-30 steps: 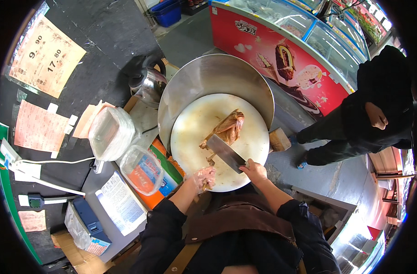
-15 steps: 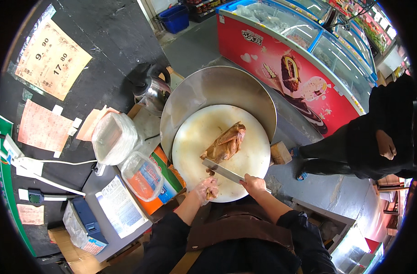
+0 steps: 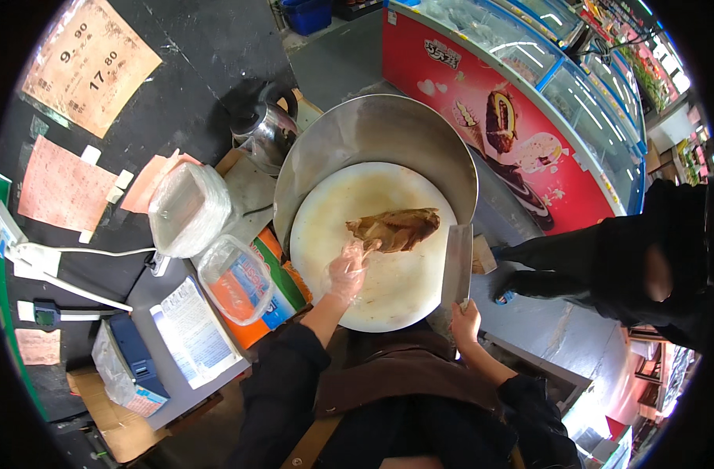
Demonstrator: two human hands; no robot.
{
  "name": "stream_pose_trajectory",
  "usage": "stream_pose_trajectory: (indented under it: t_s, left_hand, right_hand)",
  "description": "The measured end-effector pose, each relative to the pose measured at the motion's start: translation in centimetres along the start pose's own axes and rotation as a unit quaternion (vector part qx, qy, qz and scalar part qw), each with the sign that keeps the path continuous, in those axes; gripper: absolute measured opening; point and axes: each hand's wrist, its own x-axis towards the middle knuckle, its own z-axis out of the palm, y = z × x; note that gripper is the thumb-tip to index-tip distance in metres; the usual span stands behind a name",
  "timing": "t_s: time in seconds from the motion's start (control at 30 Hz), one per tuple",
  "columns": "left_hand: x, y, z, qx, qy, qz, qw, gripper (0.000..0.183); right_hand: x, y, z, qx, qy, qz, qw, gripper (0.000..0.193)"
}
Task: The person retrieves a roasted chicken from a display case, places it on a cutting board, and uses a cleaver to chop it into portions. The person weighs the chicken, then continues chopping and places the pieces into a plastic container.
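A browned, cooked piece of poultry [image 3: 396, 228], like half a roast duck, lies on a round white cutting board [image 3: 333, 301]. My left hand [image 3: 348, 270], in a thin clear plastic glove, has its fingers closed at the meat's near left edge, seemingly pinching a thin part of it. Its fingertips are partly hidden. My right hand [image 3: 465, 319] is wrapped round the handle of a cleaver [image 3: 457, 264]. The broad blade stands over the board's right edge, apart from the meat, pointing away from me.
A tall curved metal guard [image 3: 373, 125] rings the board's far side. Left of it are a steel kettle [image 3: 265, 133], stacked plastic bags [image 3: 187, 209], a clear plastic tub [image 3: 236, 280] and a blue scale-like device [image 3: 134, 359]. A person [image 3: 607, 258] stands right, near a red chest freezer [image 3: 498, 117].
The cleaver has swung from the meat's near end to the board's right edge. My left hand has moved forward onto the meat, which now lies more crosswise.
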Motion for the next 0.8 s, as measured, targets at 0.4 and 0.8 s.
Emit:
stream_pose_trajectory:
  t_s: [0.4, 0.8]
  left_hand:
    - [-0.3, -5.6, -1.4, 0.35, -0.137, -0.08, 0.923, 0.01]
    - [0.3, 5.6, 4.9, -0.494, 0.073, -0.258, 0.827, 0.016]
  right_hand:
    - [10.7, -3.0, 11.9, -0.219, -0.101, -0.188, 0.952, 0.018]
    - [7.1, -3.2, 2.4, -0.179, -0.086, -0.099, 0.975, 0.023]
